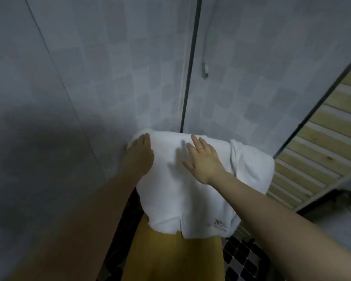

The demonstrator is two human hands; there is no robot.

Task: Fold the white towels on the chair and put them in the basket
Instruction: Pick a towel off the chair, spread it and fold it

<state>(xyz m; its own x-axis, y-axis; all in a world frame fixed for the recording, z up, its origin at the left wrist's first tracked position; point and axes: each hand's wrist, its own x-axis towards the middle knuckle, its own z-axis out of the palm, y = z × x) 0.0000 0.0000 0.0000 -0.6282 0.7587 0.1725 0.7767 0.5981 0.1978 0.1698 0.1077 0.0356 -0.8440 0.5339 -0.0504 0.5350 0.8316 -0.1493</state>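
White terry towels [190,191], draped in a heap over something hidden beneath, hanging down to a mustard-yellow surface [170,258] nearest the camera; small embroidered mark near the lower right hem; black-and-white mosaic floor [243,258] just beside, to the right; right hand [204,159], ring on one finger, lying flat on the towel top, fingers straight and spread, gripping nothing; left hand [140,154] at the towel's far left corner, fingers extended over the edge, no curl visible; beyond, pale slatted wooden panel [320,142] right; grey tiled wall [109,78] behind
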